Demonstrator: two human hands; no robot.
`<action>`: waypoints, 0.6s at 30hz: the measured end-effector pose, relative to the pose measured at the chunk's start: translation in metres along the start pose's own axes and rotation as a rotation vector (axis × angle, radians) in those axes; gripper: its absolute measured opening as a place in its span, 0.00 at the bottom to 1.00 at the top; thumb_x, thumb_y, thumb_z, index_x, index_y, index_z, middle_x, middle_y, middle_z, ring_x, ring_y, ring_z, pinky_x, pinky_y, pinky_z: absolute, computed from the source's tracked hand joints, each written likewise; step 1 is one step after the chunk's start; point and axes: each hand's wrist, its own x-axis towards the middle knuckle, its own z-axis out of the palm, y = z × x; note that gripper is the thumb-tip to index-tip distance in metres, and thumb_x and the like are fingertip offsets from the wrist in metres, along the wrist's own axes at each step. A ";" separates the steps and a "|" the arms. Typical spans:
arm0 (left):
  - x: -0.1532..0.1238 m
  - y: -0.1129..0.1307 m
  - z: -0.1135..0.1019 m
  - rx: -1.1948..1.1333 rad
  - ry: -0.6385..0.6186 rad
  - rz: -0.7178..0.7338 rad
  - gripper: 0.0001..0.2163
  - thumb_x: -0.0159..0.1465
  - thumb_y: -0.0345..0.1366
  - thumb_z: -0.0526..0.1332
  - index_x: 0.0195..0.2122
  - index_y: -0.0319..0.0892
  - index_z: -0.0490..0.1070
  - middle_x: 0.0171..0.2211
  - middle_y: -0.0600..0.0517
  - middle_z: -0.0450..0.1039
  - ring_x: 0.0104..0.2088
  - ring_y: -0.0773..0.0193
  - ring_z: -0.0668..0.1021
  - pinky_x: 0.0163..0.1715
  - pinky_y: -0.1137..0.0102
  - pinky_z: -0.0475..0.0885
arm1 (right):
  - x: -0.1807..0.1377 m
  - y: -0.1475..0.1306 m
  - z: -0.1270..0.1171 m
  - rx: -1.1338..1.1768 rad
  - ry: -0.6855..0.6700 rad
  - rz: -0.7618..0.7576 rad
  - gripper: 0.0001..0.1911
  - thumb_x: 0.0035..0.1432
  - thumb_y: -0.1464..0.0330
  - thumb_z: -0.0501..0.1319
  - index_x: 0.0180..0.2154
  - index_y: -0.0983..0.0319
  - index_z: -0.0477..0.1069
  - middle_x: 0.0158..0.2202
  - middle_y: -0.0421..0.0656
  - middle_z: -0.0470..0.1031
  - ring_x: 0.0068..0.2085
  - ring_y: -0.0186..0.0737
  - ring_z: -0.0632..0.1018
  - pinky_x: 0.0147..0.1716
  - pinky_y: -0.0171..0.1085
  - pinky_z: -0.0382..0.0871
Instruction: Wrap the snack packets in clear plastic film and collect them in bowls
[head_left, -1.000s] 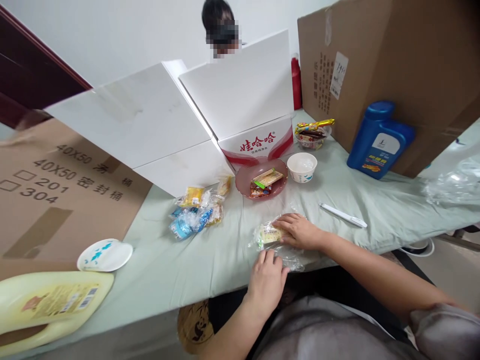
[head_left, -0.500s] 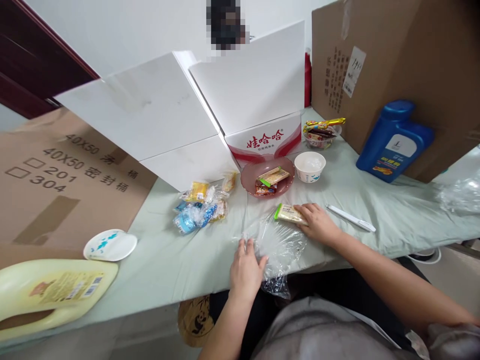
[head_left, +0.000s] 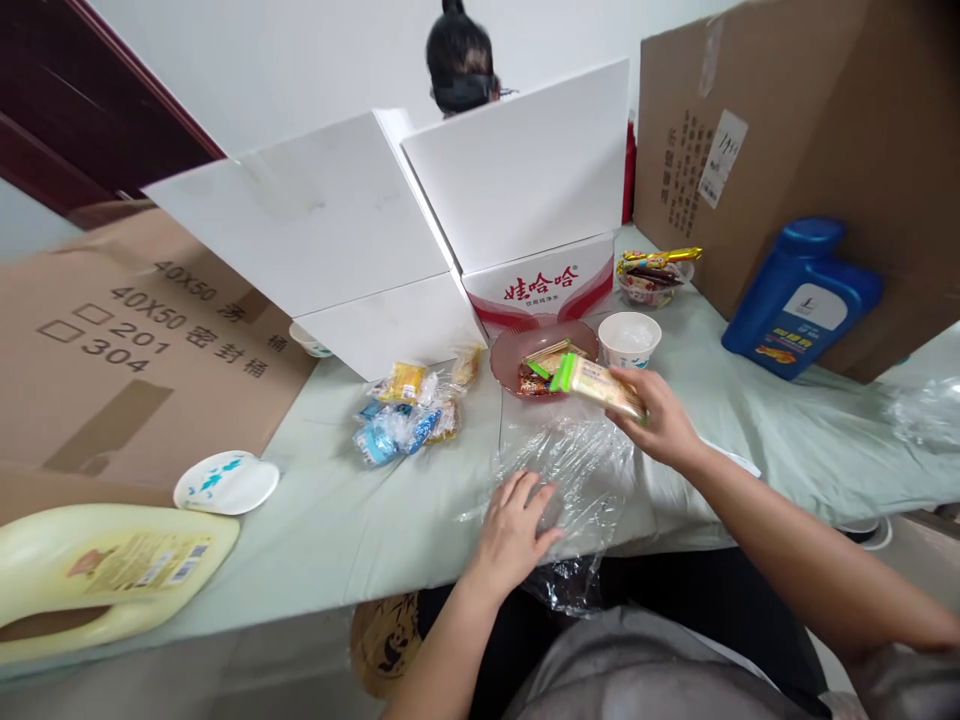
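Note:
My right hand (head_left: 660, 425) is closed around a cream snack packet with a green end (head_left: 596, 382), lifted above the table just in front of the pink plate (head_left: 510, 358) of snacks. My left hand (head_left: 516, 530) rests on a crumpled clear plastic bag (head_left: 581, 470) at the table's near edge, fingers bent and pressing on the film. A loose pile of wrapped sweets (head_left: 409, 420) lies to the left of the bag.
A white paper cup (head_left: 630, 340), a bowl of snacks (head_left: 651, 278) and a blue jug (head_left: 802, 300) stand at the back right. An open white carton (head_left: 420, 230) and brown cardboard boxes (head_left: 795, 120) surround the table. A yellow bottle (head_left: 105, 580) and paper plate (head_left: 225, 482) lie left. A person sits behind the carton.
My right hand pulled the snack packet out of the plastic bag and raised it toward the pink plate. My left hand moved onto the bag, which now lies spread out.

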 end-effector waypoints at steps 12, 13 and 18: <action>0.005 -0.008 0.031 -0.039 -0.046 -0.070 0.33 0.54 0.53 0.66 0.60 0.49 0.64 0.65 0.46 0.58 0.67 0.43 0.53 0.63 0.42 0.48 | 0.162 0.027 0.075 -0.163 -0.244 0.084 0.29 0.52 0.69 0.64 0.56 0.64 0.67 0.54 0.50 0.67 0.53 0.47 0.69 0.54 0.41 0.62; 0.004 -0.008 0.031 -0.038 -0.039 -0.068 0.33 0.55 0.53 0.66 0.60 0.49 0.64 0.65 0.46 0.58 0.67 0.44 0.53 0.63 0.43 0.48 | 0.167 0.029 0.077 -0.168 -0.245 0.108 0.28 0.52 0.69 0.64 0.55 0.65 0.68 0.54 0.51 0.67 0.53 0.47 0.70 0.54 0.42 0.63; 0.006 -0.010 0.031 -0.049 -0.015 -0.067 0.33 0.54 0.53 0.67 0.59 0.50 0.65 0.64 0.46 0.60 0.66 0.43 0.54 0.63 0.41 0.49 | 0.158 0.013 0.072 -0.205 -0.162 0.159 0.20 0.56 0.68 0.61 0.51 0.66 0.70 0.53 0.54 0.68 0.55 0.53 0.67 0.55 0.51 0.61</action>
